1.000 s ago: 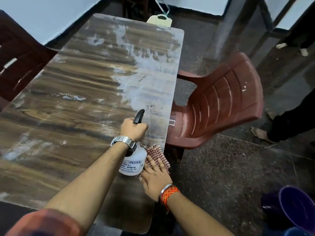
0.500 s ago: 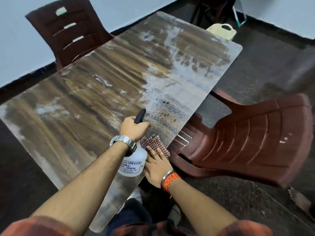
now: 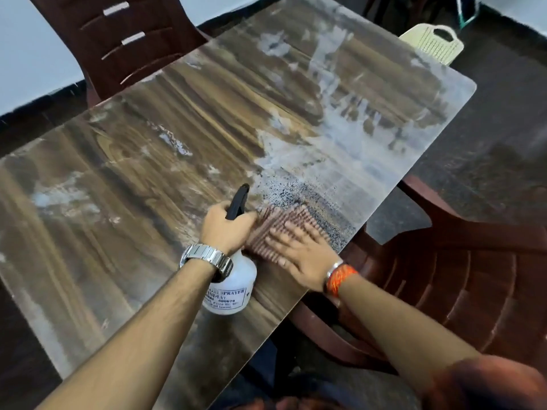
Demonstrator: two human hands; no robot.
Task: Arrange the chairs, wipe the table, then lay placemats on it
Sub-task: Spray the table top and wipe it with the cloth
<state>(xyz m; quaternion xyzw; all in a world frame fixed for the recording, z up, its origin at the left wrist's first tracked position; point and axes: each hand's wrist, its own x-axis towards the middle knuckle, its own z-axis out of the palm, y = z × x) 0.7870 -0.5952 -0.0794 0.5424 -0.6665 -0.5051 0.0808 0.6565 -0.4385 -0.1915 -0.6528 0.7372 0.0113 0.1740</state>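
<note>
A wood-grain table (image 3: 142,179) with pale worn patches fills the view. My left hand (image 3: 226,229) grips the black trigger head of a white spray bottle (image 3: 233,287), held just above the table near its right edge. Beside it, my right hand (image 3: 302,253) presses flat, fingers straight, on a red checked cloth (image 3: 278,223), blurred by motion. Dark spray droplets (image 3: 299,193) speckle the surface just beyond the cloth. A dark brown chair (image 3: 127,45) stands at the far left side. A red-brown chair (image 3: 461,267) stands at the right side.
A cream plastic item with a handle hole (image 3: 435,45) pokes out beyond the table's far corner. Dark speckled floor (image 3: 497,113) lies to the right. A pale wall (image 3: 35,60) runs behind the dark chair.
The view has swung left and closer to the table. My right hand has slid the cloth forward across the sprayed patch. My left hand still holds the bottle in place.
</note>
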